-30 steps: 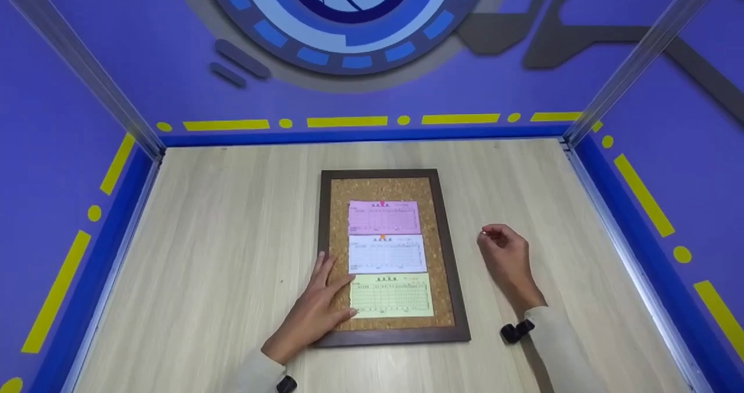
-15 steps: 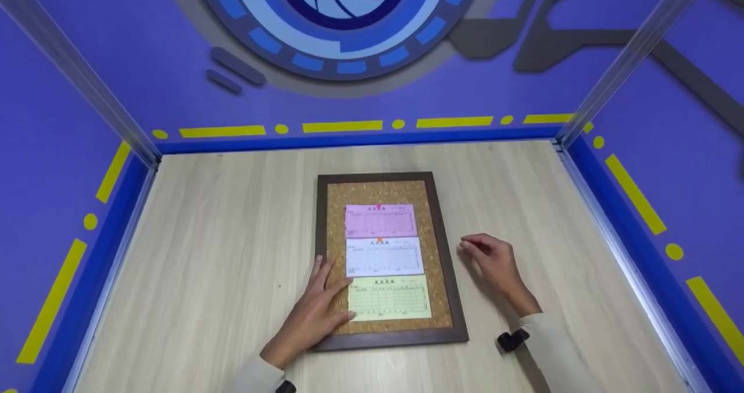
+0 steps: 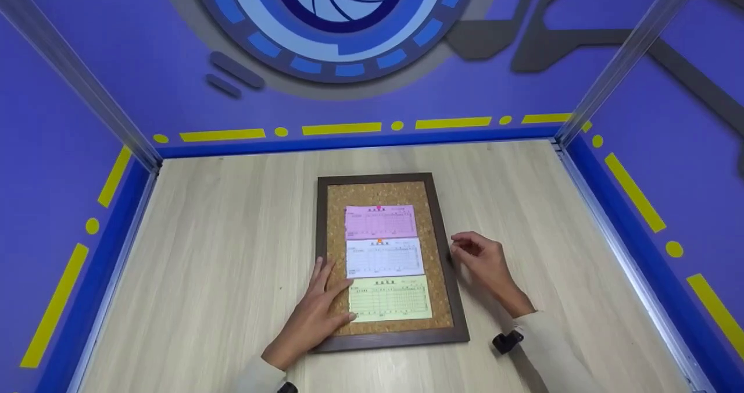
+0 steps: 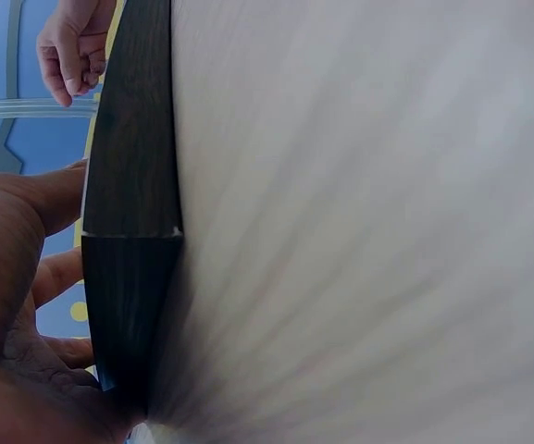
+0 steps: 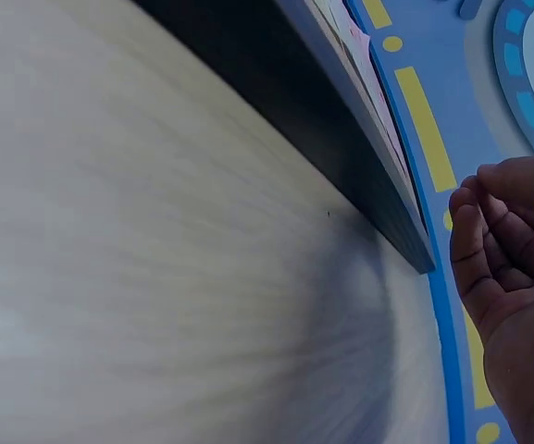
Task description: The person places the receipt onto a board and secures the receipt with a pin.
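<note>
A cork board [image 3: 436, 247] in a dark wooden frame [image 3: 407, 339] lies flat on the table. Three slips sit on it in a column: pink [image 3: 381, 223], white [image 3: 385, 258] and pale green [image 3: 390, 299]. A small pin [image 3: 379, 208] tops the pink slip and an orange pin [image 3: 379, 241] tops the white one. My left hand [image 3: 325, 300] rests flat on the board's lower left, fingers straight over the frame [image 4: 132, 231] and cork. My right hand [image 3: 460, 247] hovers at the frame's right edge, fingertips curled together [image 5: 489, 231]. Anything between them is too small to see.
The board lies on a light wood tabletop [image 3: 221, 253] boxed in by blue walls with yellow markings. Metal posts [image 3: 616, 67] rise at the far corners. A black wrist camera [image 3: 504, 342] sits on my right sleeve.
My right hand has moved left and slightly toward me, from open table to the board's right frame edge. The left hand has stayed on the board.
</note>
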`<state>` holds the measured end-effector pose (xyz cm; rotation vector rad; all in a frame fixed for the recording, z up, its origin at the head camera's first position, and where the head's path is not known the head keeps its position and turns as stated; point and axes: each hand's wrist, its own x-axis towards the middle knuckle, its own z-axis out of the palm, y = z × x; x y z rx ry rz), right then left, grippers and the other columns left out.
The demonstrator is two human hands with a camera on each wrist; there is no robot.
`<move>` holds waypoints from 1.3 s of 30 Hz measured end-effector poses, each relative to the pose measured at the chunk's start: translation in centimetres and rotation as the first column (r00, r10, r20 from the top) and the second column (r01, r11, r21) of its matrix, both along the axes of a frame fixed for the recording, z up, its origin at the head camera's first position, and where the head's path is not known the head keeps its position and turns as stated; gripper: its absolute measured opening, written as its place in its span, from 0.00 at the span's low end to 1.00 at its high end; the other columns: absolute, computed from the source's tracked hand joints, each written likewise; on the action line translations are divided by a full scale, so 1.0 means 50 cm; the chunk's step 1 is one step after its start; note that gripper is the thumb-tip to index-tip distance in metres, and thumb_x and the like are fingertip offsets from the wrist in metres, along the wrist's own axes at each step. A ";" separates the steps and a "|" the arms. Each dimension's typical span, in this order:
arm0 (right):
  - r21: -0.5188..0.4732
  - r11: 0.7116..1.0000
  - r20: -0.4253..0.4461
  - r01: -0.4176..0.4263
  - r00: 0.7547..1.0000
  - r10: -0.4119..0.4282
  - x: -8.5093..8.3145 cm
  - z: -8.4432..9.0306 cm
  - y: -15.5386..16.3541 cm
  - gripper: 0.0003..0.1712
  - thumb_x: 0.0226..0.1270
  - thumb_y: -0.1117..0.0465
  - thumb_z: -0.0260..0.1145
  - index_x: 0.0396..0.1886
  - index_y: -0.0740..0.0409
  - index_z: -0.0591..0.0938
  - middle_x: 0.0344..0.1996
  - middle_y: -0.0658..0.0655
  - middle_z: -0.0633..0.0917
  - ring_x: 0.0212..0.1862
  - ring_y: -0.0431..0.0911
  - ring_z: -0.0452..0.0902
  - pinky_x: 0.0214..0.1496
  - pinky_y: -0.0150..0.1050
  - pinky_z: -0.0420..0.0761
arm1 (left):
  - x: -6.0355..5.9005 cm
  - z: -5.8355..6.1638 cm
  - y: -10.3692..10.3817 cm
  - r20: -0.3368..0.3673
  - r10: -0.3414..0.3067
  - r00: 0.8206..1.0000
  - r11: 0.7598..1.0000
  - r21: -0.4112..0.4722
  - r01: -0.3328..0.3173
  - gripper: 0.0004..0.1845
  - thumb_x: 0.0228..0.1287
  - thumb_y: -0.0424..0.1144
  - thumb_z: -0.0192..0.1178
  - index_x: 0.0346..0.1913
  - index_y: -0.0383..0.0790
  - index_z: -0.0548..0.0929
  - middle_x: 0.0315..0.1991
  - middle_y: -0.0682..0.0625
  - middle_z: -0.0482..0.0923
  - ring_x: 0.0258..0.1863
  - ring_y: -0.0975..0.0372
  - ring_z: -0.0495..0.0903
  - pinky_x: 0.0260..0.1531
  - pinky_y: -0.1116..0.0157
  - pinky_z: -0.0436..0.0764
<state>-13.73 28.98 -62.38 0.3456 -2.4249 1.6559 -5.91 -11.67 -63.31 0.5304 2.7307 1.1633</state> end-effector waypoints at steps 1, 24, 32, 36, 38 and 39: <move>-0.003 1.000 0.011 -0.004 1.000 0.004 0.000 0.001 -0.003 0.07 0.71 0.73 0.76 0.47 0.64 0.92 0.36 0.59 0.92 0.37 0.44 0.86 0.40 0.27 0.82 | 0.000 0.000 0.000 0.000 0.000 1.000 1.000 -0.001 0.000 0.36 0.67 0.48 0.79 0.75 0.44 0.82 0.89 0.35 0.48 0.90 0.39 0.36 0.76 0.33 0.67; 0.044 0.989 0.075 -0.139 0.988 0.135 0.008 0.012 -0.080 0.02 0.74 0.71 0.74 0.41 0.68 0.90 0.33 0.56 0.91 0.35 0.49 0.87 0.36 0.33 0.86 | 0.000 0.002 0.002 0.006 0.004 1.000 1.000 -0.002 -0.004 0.36 0.67 0.49 0.79 0.76 0.43 0.82 0.89 0.35 0.48 0.89 0.39 0.36 0.76 0.34 0.67; 0.080 0.978 0.072 -0.192 0.980 0.186 0.010 0.011 -0.102 0.03 0.74 0.69 0.75 0.41 0.67 0.90 0.33 0.54 0.91 0.35 0.46 0.85 0.37 0.29 0.83 | -0.001 0.002 0.004 0.017 0.014 1.000 1.000 -0.019 -0.014 0.36 0.67 0.50 0.79 0.75 0.44 0.82 0.89 0.35 0.48 0.90 0.39 0.36 0.76 0.34 0.67; 0.092 0.969 0.078 -0.231 0.971 0.225 0.009 0.013 -0.111 0.05 0.76 0.67 0.74 0.41 0.67 0.90 0.33 0.54 0.91 0.35 0.46 0.86 0.37 0.29 0.83 | -0.001 0.001 0.003 0.007 0.012 1.000 1.000 -0.018 -0.012 0.36 0.67 0.49 0.79 0.75 0.44 0.82 0.89 0.36 0.49 0.90 0.40 0.36 0.76 0.35 0.69; 0.114 0.962 0.081 -0.247 0.968 0.239 0.010 0.014 -0.116 0.04 0.76 0.67 0.74 0.41 0.65 0.90 0.34 0.54 0.91 0.35 0.45 0.85 0.38 0.30 0.83 | -0.001 0.001 0.003 0.003 0.011 1.000 1.000 -0.018 -0.011 0.36 0.67 0.49 0.79 0.75 0.44 0.82 0.89 0.36 0.49 0.90 0.40 0.36 0.76 0.35 0.69; 0.121 0.959 0.085 -0.255 0.966 0.246 0.010 0.015 -0.118 0.02 0.76 0.67 0.74 0.41 0.63 0.90 0.34 0.54 0.91 0.36 0.44 0.85 0.38 0.30 0.83 | 0.000 0.000 0.003 0.001 0.011 1.000 1.000 -0.019 -0.011 0.36 0.67 0.49 0.79 0.75 0.44 0.82 0.89 0.36 0.49 0.90 0.40 0.36 0.76 0.35 0.69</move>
